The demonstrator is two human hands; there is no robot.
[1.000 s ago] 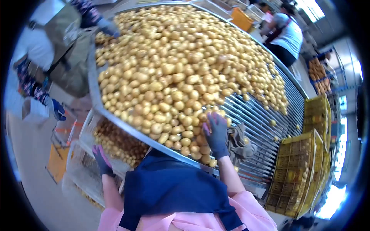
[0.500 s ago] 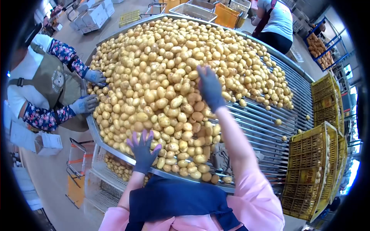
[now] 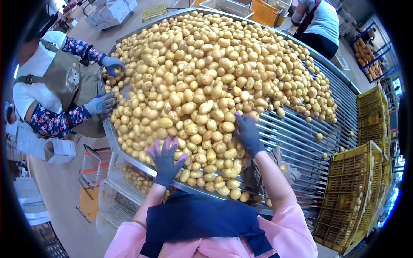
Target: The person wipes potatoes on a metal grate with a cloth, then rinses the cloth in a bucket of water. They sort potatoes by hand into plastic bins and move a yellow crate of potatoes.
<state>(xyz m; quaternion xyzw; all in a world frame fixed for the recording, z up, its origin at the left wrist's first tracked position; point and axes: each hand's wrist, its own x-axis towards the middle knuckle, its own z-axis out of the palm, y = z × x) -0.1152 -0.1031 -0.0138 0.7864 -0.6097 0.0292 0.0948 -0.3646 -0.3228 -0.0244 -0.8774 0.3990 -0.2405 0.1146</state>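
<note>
A broad heap of yellow potatoes (image 3: 185,86) covers much of a metal sorting table. My left hand (image 3: 167,165), in a dark glove with purple fingertips, rests with fingers spread on potatoes at the near edge. My right hand (image 3: 248,132), gloved alike, lies against the right flank of the heap, fingers stretched toward it and partly hidden. Neither hand holds a potato that I can see. Beneath my right forearm, a crumpled grey cloth (image 3: 292,173) lies on the table's metal bars (image 3: 301,146).
Yellow crates (image 3: 348,198) stand along the right end of the table. At the left, a co-worker's gloved hands (image 3: 101,103) touch the heap. Another person (image 3: 318,28) stands beyond the far rim. White crates (image 3: 122,189) sit below the near left edge.
My right hand has come back toward me from the middle of the heap to its near right side. My left hand stays spread. The co-worker's far hand has lifted slightly.
</note>
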